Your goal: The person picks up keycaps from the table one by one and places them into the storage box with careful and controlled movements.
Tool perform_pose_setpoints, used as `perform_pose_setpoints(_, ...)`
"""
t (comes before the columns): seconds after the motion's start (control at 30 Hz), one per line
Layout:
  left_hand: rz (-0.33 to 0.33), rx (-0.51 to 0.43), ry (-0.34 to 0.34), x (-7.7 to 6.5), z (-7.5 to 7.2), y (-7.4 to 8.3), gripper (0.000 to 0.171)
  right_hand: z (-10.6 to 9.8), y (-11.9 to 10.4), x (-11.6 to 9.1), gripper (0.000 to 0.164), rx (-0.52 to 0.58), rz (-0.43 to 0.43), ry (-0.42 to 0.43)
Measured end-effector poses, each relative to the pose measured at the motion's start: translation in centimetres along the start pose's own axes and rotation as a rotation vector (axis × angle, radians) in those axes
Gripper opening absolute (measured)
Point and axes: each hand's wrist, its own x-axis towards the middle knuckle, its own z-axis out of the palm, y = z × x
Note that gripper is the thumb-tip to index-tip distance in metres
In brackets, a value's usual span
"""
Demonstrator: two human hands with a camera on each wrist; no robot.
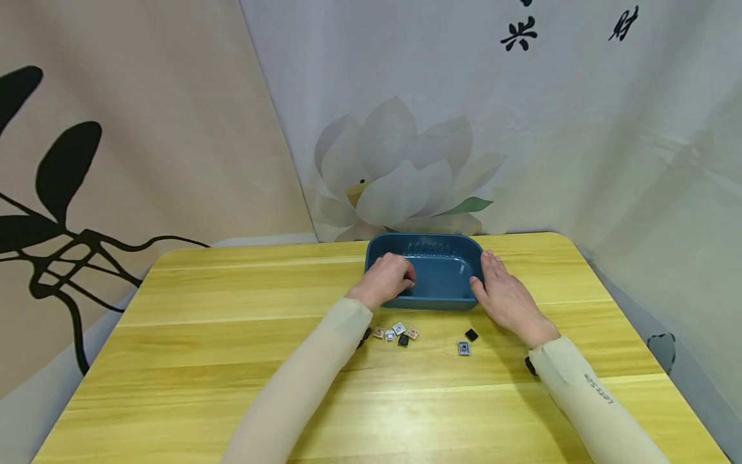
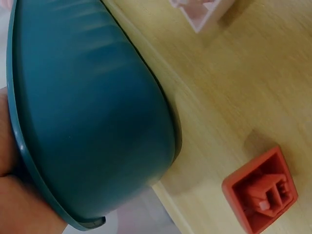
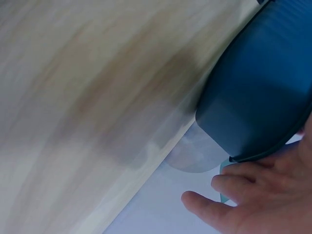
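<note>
Just right of centre in the head frame, near the far edge of the wooden bench (image 1: 220, 361), a dark blue plastic basin (image 1: 443, 277), upright, long side facing the viewer. Over its left end, the left hand (image 1: 384, 281), bent at the fingers, with fingertips inside the rim; impossible to tell whether pinching anything. Along its right end, the right hand (image 1: 511, 301), long-fingered and unclenched against the rim, apparently bracing rather than grasping. Below the basin in the frame, beside the left sleeve (image 1: 307, 374), a loose cluster of small keycaps (image 1: 399, 328), some pale, one black; farther right, apart from these, a black keycap (image 1: 472, 335) and, just below, a grey keycap (image 1: 464, 348). At lower right of the left wrist frame, a red keycap (image 2: 262, 192), hollow side showing; at the top edge, a pink keycap (image 2: 214, 13), cut off by the frame.

Judging by the pose, a matter of steadying with the right and working with the left. Best to press only lightly from the right, enough to prevent sliding without tipping the basin. Arch the left wrist well over the rim, bending just the fingers inward. Avoid lowering the left sleeve so far as to brush the cluster and scatter light pieces.
</note>
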Motion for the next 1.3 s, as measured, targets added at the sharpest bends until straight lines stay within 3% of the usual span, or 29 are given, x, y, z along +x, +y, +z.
perform_pose_setpoints(0.13,0.004,0.027,0.021,-0.2,0.0,0.1,0.017,0.0,0.1,0.1,0.070,-0.001,0.000,-0.003)
perform_pose_setpoints(0.27,0.017,0.062,0.099,-1.1,-0.7,0.1,0.022,0.0,0.1,0.1,0.070,-0.002,0.004,-0.012)
perform_pose_setpoints(0.47,0.043,0.095,0.227,-4.0,-2.5,-1.2,0.024,0.0,0.0,0.1,0.071,0.009,0.009,-0.020)
perform_pose_setpoints(0.67,0.067,0.149,0.299,-7.1,-3.0,-3.3,0.026,-0.1,0.1,-0.1,0.072,0.012,0.009,-0.022)
perform_pose_setpoints(1.0,0.114,0.260,0.302,-10.8,-2.2,-5.4,0.035,-0.1,0.0,-0.2,0.077,0.020,0.017,-0.023)
perform_pose_setpoints(1.3,0.086,0.298,0.241,-13.0,-1.4,-6.1,0.042,0.0,0.0,-0.1,0.079,0.029,0.003,-0.021)
